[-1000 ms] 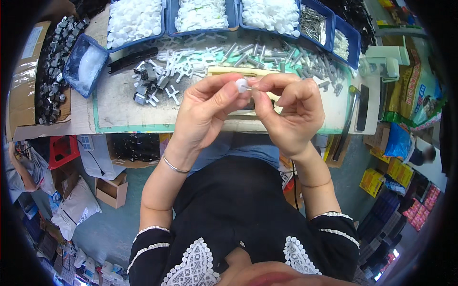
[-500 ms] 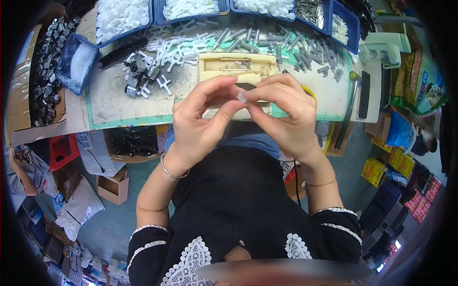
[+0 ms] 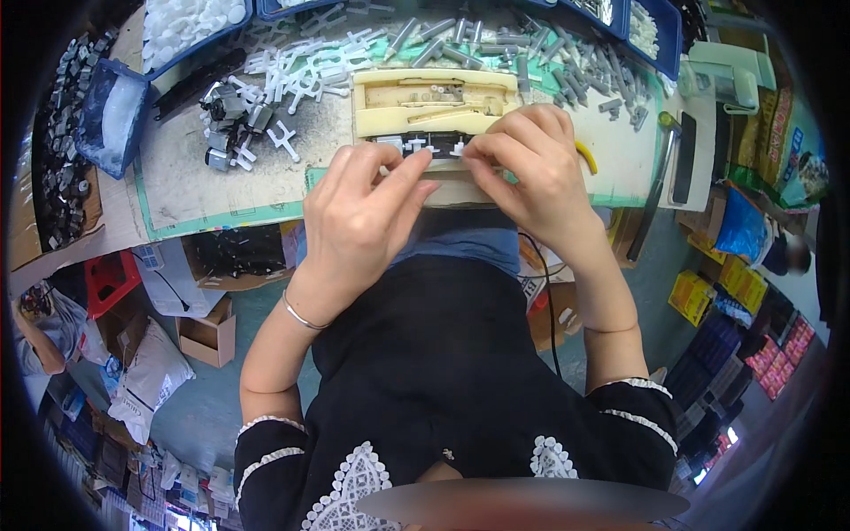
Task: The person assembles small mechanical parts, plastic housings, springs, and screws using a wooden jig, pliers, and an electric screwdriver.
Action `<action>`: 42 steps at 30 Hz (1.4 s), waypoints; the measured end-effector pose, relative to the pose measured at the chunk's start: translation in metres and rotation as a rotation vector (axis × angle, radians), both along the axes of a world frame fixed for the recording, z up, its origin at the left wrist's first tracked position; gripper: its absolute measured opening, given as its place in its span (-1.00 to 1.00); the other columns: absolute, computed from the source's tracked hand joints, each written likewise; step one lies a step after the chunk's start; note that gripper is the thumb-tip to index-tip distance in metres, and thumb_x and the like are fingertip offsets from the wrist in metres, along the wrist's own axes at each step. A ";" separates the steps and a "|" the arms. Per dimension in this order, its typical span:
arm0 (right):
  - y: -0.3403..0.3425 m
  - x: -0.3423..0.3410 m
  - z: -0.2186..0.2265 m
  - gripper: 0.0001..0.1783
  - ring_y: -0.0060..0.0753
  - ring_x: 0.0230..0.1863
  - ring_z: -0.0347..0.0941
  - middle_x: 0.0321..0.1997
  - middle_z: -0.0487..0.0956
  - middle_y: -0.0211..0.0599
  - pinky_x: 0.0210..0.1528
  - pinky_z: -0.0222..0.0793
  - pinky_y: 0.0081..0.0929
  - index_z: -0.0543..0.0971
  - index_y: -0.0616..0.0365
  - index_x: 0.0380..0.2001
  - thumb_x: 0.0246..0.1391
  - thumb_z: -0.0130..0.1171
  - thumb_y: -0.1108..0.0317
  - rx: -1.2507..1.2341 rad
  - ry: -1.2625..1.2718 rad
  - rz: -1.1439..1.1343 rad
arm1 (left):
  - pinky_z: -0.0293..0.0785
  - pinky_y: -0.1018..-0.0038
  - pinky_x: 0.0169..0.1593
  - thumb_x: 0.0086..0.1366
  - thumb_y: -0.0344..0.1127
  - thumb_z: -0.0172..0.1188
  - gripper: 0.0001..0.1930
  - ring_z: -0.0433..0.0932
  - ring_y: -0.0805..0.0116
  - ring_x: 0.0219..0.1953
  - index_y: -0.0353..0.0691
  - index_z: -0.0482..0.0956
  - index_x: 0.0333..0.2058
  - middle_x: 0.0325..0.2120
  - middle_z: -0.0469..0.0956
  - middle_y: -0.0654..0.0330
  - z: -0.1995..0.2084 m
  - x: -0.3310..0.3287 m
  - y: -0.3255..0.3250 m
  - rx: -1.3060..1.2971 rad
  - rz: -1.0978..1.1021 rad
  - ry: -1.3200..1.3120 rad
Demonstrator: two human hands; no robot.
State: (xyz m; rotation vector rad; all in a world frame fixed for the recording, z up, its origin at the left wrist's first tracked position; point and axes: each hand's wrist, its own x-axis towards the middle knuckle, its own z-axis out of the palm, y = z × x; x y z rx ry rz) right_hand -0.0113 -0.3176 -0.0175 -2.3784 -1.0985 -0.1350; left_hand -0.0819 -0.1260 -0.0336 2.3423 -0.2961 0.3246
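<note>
A dark, narrow housing (image 3: 443, 140) with small white plastic parts (image 3: 417, 144) in it lies at the near edge of a cream-coloured fixture (image 3: 376, 121). My left hand (image 3: 359, 208) has curled fingers. Its index fingertip reaches the housing's near side, at a white piece, with the thumb a little lower. From the right, my right hand (image 3: 536, 177) brings bent index finger and thumb together at the housing's right end, beside another white part. What either pinch holds is mostly hidden by the fingers.
White cross-shaped plastic pieces (image 3: 282, 140) and grey tubes (image 3: 460, 57) lie beyond the fixture. Small motor-like metal parts (image 3: 223, 106) are heaped at left. Blue bins (image 3: 111, 119) stand around the table. A hammer (image 3: 660, 164) and yellow-handled tool (image 3: 585, 157) lie right.
Both hands have come apart from a pinch around a small translucent piece and gone down to the dark housing, which now shows between them. The view has shifted slightly.
</note>
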 end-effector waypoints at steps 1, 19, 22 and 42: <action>0.002 0.002 -0.002 -0.87 -0.30 -0.30 0.36 -0.46 0.43 -0.41 -0.10 0.22 -0.37 0.53 0.09 -0.49 -0.20 0.25 0.43 0.005 -0.001 0.022 | 0.32 0.45 -0.48 -0.06 -0.37 0.34 -0.73 0.37 0.34 -0.53 -0.20 0.61 -0.30 -0.54 0.38 0.27 -0.007 0.001 -0.001 0.036 0.004 -0.097; 0.004 0.009 -0.004 -0.83 -0.34 -0.25 0.36 -0.41 0.44 -0.40 -0.06 0.13 -0.35 0.63 0.09 -0.42 -0.20 0.25 0.38 -0.015 0.204 0.008 | 0.22 0.54 -0.55 0.07 -0.26 0.24 -0.65 0.29 0.47 -0.61 -0.23 0.57 -0.14 -0.61 0.26 0.33 -0.030 -0.006 -0.007 0.331 -0.134 -0.214; 0.009 0.013 0.001 -0.83 -0.36 -0.24 0.34 -0.40 0.41 -0.40 -0.06 0.13 -0.34 0.62 0.08 -0.44 -0.23 0.26 0.36 -0.068 0.140 0.040 | 0.20 0.56 -0.55 0.07 -0.24 0.21 -0.62 0.29 0.48 -0.60 -0.28 0.55 -0.12 -0.60 0.25 0.33 -0.031 -0.008 -0.010 0.413 -0.142 -0.225; -0.095 0.046 -0.002 -0.86 -0.38 -0.40 0.47 -0.39 0.57 -0.22 -0.31 0.39 -0.49 0.57 0.27 -0.38 -0.08 0.17 0.48 0.064 0.280 -0.706 | 0.41 0.25 -0.27 0.18 -0.47 0.11 -0.84 0.48 0.04 -0.33 -0.33 0.48 -0.24 -0.39 0.46 0.03 -0.004 0.003 0.055 0.410 0.344 0.133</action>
